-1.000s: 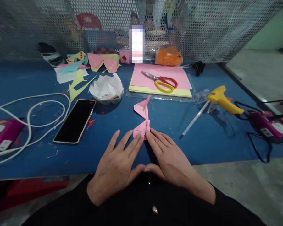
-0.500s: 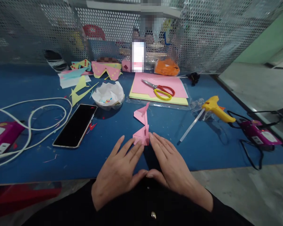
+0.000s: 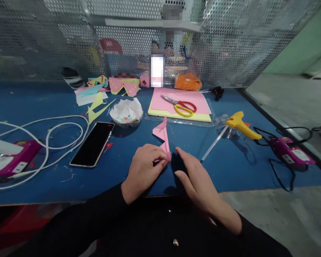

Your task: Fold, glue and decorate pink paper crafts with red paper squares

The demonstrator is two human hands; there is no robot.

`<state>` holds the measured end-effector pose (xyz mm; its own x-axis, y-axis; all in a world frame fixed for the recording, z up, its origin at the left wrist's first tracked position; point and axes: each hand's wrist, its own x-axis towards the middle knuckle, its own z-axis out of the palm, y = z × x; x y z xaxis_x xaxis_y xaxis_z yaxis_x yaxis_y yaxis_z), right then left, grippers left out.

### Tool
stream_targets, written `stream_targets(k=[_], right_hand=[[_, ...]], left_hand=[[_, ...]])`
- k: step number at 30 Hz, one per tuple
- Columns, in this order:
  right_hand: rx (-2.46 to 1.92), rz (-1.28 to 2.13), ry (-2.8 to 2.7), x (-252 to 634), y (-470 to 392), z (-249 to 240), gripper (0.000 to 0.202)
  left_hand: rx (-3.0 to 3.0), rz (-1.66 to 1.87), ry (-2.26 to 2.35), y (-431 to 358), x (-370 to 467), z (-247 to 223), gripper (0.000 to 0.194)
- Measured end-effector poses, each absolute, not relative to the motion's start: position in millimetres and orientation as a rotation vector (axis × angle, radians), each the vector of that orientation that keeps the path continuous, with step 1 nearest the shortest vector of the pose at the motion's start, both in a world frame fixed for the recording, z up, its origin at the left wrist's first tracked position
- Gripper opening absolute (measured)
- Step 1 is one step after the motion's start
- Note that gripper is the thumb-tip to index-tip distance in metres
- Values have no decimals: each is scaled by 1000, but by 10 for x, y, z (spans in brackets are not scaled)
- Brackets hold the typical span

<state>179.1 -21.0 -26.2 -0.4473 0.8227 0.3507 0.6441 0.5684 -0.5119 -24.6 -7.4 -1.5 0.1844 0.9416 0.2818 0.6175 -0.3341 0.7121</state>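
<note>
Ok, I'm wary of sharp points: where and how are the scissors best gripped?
Take the scissors by the red and yellow loops, probably with the right hand coming from the right: they lie on the paper stack, loops toward that side, blades pointing left.

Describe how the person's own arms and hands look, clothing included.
The left hand and right hand are bare, with no gloves, rings or watch visible. Long, plain black sleeves cover the arms; no markings or cables show on them.

Readable text, labels, brands, numbers, signs — none | bright upright screen [image 3: 157,68] — pixelated, unreadable
</note>
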Motion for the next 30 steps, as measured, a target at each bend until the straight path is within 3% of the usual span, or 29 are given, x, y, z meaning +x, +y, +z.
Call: stream_targets(k=[8, 12, 16, 22, 26, 28, 30], right_hand=[[-1186, 482, -1839, 1743, 370, 281, 45], [-1061, 505, -1933, 1575, 666, 420, 35], [-983, 579, -2016, 1490, 804, 380, 24], [-1046, 843, -1971, 1534, 869, 331, 21], [-1068, 719, -2026, 1618, 828, 417, 23], [-1067, 609, -2101, 1654, 793, 457, 24], [-1041, 541, -2179, 1671, 763, 493, 25]], left_hand=[[494, 1475, 1025, 254, -587, 744, 15], [195, 1386, 945, 323, -717, 843, 21], [101, 1358, 904, 333, -827, 760, 15], [254, 1407, 1049, 304, -952, 573, 9], [545, 1840, 1472, 221, -992, 445, 9], [912, 1979, 1679, 180, -968, 439, 13], [1498, 1704, 1772, 162, -906, 473, 13]])
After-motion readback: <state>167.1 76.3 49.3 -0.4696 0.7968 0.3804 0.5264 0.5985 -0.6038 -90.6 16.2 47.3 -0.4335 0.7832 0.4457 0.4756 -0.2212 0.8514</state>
